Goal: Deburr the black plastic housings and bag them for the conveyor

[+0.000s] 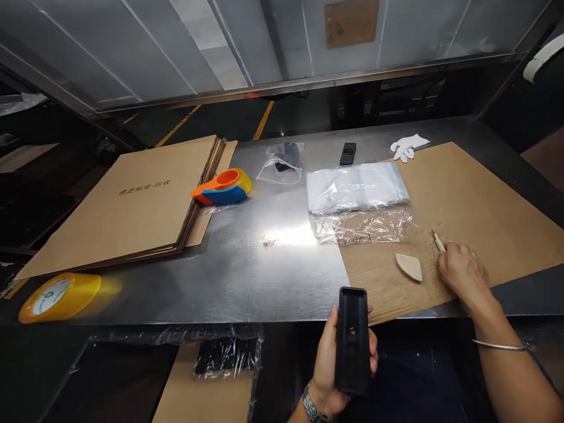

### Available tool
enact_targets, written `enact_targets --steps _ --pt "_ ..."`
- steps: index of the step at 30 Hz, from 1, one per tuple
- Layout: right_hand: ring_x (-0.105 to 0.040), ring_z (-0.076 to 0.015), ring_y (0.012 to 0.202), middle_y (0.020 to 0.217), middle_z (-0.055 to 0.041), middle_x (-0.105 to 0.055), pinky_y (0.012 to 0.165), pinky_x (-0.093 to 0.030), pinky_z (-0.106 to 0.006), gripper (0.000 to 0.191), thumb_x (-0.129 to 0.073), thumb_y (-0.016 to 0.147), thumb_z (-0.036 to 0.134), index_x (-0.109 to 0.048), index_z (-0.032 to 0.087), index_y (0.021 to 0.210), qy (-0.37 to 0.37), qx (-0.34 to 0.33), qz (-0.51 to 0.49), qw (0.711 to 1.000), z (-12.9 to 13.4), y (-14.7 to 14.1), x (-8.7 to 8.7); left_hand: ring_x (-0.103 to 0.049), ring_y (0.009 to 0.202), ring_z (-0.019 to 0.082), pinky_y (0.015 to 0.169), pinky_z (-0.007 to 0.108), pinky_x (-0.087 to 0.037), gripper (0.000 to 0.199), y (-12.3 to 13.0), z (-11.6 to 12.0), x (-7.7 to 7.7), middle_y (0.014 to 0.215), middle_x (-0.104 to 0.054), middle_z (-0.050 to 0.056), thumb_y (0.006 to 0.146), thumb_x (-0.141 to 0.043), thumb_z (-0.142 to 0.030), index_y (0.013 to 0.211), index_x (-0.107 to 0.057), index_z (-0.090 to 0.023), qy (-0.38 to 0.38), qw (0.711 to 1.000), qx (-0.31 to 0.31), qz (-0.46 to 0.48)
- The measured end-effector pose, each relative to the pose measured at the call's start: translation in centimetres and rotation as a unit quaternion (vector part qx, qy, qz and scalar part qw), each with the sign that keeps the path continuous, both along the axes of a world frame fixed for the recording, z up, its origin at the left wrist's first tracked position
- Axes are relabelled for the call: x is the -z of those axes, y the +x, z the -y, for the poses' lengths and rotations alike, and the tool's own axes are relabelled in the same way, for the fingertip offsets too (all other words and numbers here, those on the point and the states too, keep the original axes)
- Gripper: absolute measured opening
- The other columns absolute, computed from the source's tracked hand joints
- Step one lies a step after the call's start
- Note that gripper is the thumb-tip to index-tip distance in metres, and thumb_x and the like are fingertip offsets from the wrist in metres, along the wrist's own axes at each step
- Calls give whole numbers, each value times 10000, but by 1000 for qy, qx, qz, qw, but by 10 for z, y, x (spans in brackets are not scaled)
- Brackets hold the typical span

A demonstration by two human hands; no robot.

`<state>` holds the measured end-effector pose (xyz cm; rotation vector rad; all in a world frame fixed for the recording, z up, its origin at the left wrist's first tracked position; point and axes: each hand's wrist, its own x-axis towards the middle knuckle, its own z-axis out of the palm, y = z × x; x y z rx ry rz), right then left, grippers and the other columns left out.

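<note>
A long black hollow part (352, 367) rests in my left hand (326, 370), whose fingers wrap round its sides; a small hole shows in its recess. My right hand (462, 271) is over the cardboard sheet (497, 205), its fingers closed on a thin pale stick-like tool (437, 241) pointing up and left. Just left of that hand lies a beige wedge-shaped block (409, 267). Small crumbs are scattered on the cardboard near the tool's tip. Behind the block sits a stack of clear plastic bags (358, 187).
Flattened cartons (163, 200) are stacked at the left, beside an orange and blue tape dispenser (224, 187). A yellow tape roll (59, 298) lies at the front left edge. Farther back are a bagged black part (286, 158), a black device (348, 154) and a white glove (409, 147).
</note>
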<state>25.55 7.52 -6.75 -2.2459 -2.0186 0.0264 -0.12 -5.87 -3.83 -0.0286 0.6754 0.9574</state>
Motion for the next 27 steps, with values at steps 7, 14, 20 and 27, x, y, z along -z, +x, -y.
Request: enact_targets --steps 7,14,20,27 --pt "-590 -193 666 766 -51 -632 578 -440 -274 296 -301 898 370 -543 207 850 -26 -12 -232 972 47 -24 -34 -506 431 120 432 215 -352 600 -6 -3 -3 580 -548 29 861 -280 -575 1111 -530 -89 18 997 -58 -47" --pt "-565 -138 600 688 7 -586 552 -465 -242 194 -317 937 312 -497 239 953 -153 -200 -481 840 115 -76 -58 -499 478 125 476 225 -367 561 -5 -8 -8 600 -551 32 868 -306 -548 1131 -518 -100 1 991 -115 -73" --pt "-640 -202 748 891 -43 -654 614 -530 -276 380 -422 885 263 -411 278 1264 -48 -359 -335 870 132 -97 -73 -481 513 126 510 233 -392 504 -5 -12 -14 610 -554 32 865 -348 -522 1087 -557 -120 13 971 -214 -103" --pt "-574 -166 551 642 -25 -593 483 -475 -265 313 -267 943 266 -526 223 773 -163 -371 -279 871 138 -114 -67 -509 563 139 536 239 -421 473 -3 -12 -15 646 -585 49 870 -334 -514 981 -615 -151 33 951 -268 -148"
